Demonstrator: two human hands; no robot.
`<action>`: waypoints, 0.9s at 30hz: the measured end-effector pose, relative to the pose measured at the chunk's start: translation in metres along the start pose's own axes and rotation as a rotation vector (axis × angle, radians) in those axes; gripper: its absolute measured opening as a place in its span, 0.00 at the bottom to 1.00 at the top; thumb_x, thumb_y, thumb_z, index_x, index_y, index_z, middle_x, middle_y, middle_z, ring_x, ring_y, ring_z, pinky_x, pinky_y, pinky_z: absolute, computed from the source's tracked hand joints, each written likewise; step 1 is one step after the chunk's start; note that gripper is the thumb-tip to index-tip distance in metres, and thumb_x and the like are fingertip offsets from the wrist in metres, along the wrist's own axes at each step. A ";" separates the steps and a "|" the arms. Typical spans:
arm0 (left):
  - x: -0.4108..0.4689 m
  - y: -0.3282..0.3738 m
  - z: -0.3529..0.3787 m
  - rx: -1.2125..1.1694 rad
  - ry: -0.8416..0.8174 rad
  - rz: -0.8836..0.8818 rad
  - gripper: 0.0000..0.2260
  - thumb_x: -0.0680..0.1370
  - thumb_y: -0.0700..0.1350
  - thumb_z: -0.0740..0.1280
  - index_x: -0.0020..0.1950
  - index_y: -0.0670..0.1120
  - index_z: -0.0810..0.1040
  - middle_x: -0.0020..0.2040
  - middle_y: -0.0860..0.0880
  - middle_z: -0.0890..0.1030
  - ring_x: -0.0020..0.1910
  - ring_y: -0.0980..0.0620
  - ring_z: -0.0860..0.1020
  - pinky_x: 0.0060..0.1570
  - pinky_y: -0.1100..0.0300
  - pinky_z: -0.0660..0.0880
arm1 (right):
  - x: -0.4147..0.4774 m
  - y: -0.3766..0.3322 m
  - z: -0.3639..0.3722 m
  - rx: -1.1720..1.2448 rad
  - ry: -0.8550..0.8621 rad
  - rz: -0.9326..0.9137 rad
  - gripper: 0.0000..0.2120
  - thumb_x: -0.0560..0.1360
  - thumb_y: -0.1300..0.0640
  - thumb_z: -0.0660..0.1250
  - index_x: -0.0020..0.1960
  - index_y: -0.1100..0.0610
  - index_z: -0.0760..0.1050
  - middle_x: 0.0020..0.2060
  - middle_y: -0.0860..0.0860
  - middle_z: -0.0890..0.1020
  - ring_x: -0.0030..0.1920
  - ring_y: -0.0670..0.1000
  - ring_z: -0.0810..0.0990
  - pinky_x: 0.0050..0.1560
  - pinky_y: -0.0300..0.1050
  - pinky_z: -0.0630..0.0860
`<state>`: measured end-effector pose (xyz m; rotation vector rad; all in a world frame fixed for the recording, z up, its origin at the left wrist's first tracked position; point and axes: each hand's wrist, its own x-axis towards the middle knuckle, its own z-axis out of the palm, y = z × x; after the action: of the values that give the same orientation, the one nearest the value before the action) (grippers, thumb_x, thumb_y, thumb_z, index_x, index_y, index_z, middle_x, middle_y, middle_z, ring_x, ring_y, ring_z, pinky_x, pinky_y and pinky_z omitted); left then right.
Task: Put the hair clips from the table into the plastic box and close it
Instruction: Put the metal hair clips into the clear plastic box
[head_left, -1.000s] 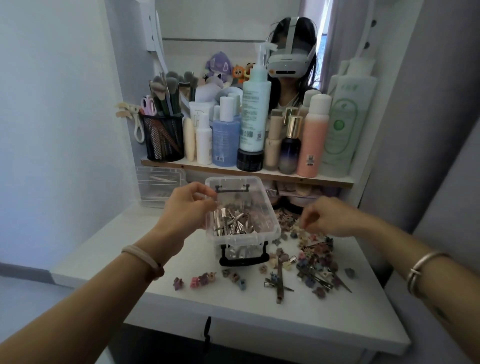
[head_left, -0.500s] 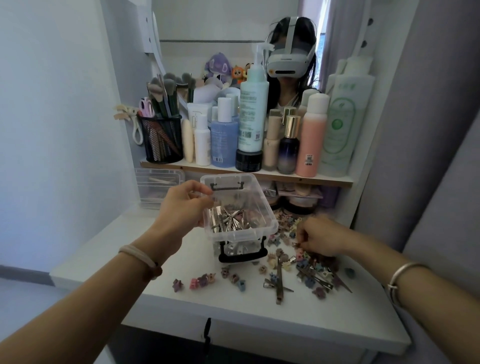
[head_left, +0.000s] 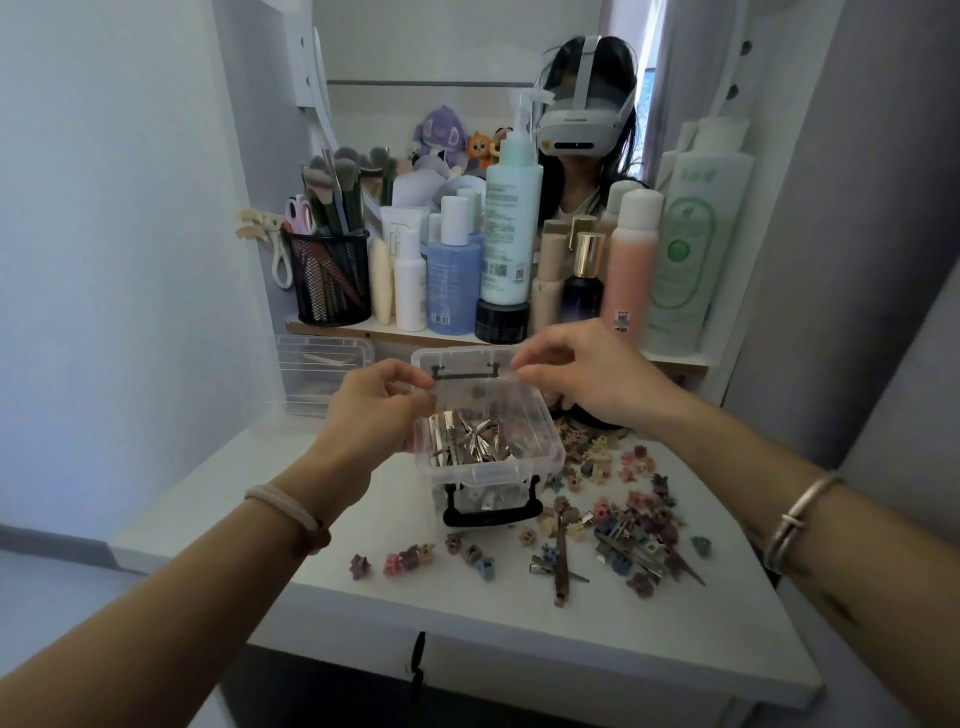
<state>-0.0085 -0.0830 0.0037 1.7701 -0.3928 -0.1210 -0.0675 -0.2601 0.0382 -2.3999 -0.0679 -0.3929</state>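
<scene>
A clear plastic box (head_left: 491, 474) with black handles stands open on the white table (head_left: 545, 644); silver hair clips (head_left: 467, 441) lie inside. My left hand (head_left: 371, 418) grips the box's left wall. Over the far right corner of the box hovers my right hand (head_left: 592, 382), thumb and fingers pinched on something small that they mostly hide. A pile of small coloured hair clips (head_left: 628, 512) covers the table right of the box. A short row of claw clips (head_left: 410, 558) and a long brown clip (head_left: 561, 564) lie in front.
A ribbed clear plastic lid or tray (head_left: 322, 371) lies at the back left. The shelf (head_left: 395, 332) behind holds bottles, a black mesh brush cup (head_left: 332, 283) and a mirror showing a person with a headset. The table's front edge is close.
My right hand rose from the clip pile on the right and moved left over the box. The left hand stayed on the box's left wall.
</scene>
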 end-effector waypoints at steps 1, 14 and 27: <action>0.000 0.000 -0.001 -0.004 0.003 -0.002 0.08 0.75 0.33 0.63 0.42 0.45 0.74 0.38 0.47 0.73 0.35 0.52 0.72 0.32 0.63 0.72 | -0.003 0.004 -0.002 0.008 -0.028 0.046 0.06 0.74 0.61 0.67 0.42 0.51 0.77 0.34 0.43 0.76 0.33 0.40 0.74 0.36 0.34 0.71; 0.002 -0.005 -0.005 -0.061 0.071 0.001 0.09 0.75 0.34 0.63 0.40 0.46 0.74 0.39 0.46 0.73 0.36 0.50 0.72 0.33 0.62 0.72 | -0.040 0.041 0.013 -0.669 -0.681 0.334 0.31 0.69 0.53 0.72 0.69 0.51 0.64 0.63 0.50 0.73 0.60 0.53 0.72 0.59 0.46 0.72; 0.002 -0.010 -0.012 -0.048 0.080 -0.011 0.08 0.75 0.33 0.63 0.40 0.46 0.73 0.39 0.45 0.73 0.35 0.50 0.72 0.34 0.61 0.72 | -0.034 0.052 0.027 -0.648 -0.336 0.150 0.15 0.72 0.66 0.63 0.55 0.54 0.80 0.56 0.51 0.80 0.58 0.52 0.76 0.56 0.43 0.73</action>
<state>-0.0009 -0.0707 -0.0023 1.7239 -0.3197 -0.0672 -0.0847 -0.2801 -0.0239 -3.0639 0.1061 0.0858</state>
